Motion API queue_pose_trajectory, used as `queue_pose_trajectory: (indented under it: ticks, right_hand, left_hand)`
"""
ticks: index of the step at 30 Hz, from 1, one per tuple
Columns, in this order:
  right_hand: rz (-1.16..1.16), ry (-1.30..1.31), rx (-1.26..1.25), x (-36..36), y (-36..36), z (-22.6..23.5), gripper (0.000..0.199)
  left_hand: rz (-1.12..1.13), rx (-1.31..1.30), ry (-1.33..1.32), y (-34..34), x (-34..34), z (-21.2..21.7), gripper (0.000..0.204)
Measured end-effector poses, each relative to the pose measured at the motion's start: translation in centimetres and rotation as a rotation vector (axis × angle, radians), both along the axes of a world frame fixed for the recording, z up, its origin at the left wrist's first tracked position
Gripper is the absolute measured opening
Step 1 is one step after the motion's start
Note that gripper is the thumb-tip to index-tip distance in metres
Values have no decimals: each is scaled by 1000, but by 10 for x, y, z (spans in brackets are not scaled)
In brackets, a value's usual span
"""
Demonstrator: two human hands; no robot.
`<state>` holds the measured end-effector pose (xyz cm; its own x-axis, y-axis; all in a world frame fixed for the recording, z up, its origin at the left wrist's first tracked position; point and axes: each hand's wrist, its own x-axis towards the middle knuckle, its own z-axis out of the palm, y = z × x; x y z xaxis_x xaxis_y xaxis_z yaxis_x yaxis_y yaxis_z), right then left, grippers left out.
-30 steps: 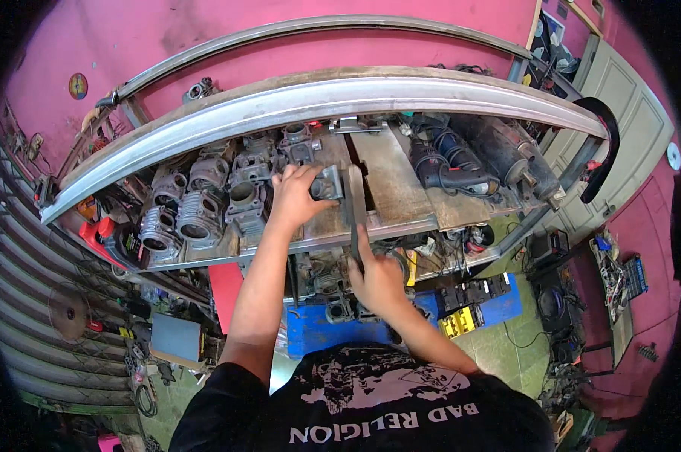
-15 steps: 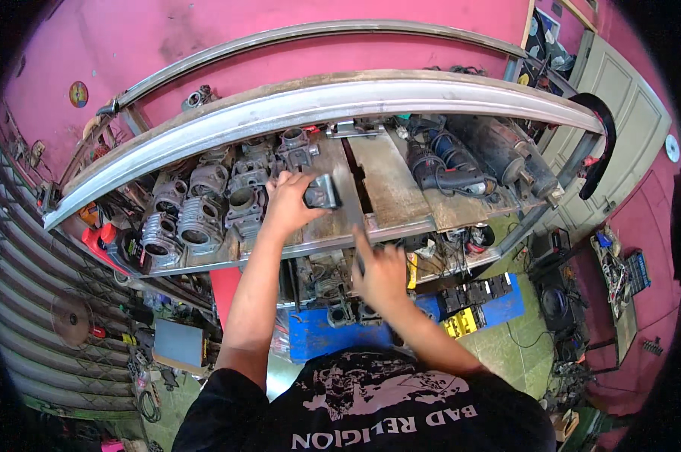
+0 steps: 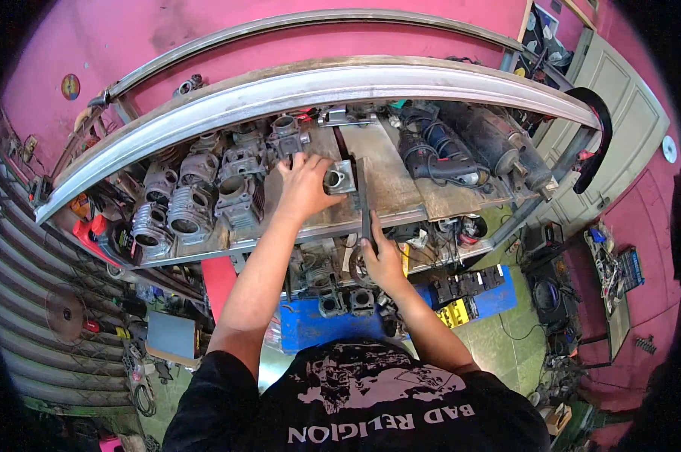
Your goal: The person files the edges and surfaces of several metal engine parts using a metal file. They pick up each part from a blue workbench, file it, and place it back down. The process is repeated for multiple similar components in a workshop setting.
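Pink-walled workshop, metal shelf [image 3: 400, 184]: your left hand [image 3: 304, 184] clamps grey engine part [image 3: 339, 178] mid-shelf; right hand [image 3: 382, 260] grips dark file [image 3: 364, 200] at front edge.

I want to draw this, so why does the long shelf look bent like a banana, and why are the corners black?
In the head view, the fisheye lens bends the long grey metal shelf rail near the rim; the black corners lie outside its round picture. Daylight is even, and the middle, with the left hand, is sharp.

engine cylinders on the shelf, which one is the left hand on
The small grey cylinder block right of the rows, alone on the bare metal shelf; the left hand grips it. The others sit untouched further left.
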<state>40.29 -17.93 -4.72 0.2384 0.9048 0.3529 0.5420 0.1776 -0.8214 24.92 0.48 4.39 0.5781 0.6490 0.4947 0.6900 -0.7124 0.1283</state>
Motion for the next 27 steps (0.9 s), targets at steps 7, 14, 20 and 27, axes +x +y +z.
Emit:
queue_pose_trajectory:
  ticks: [7, 14, 20, 27]
  right_hand:
    - [-52, -27, 43, 48, 23, -47, 69]
    - [-140, -355, -67, 38, 10, 26, 76]
    - [-33, -298, 170, 76, 59, 8, 87]
    - [-19, -321, -120, 49, -16, -7, 82]
  left_hand:
    - [14, -147, 38, 13, -8, -17, 87]
    - [80, -181, -135, 26, -24, -53, 85]
    - [60, -186, -99, 16, -13, -42, 87]
    - [87, -239, -107, 22, -22, -42, 83]
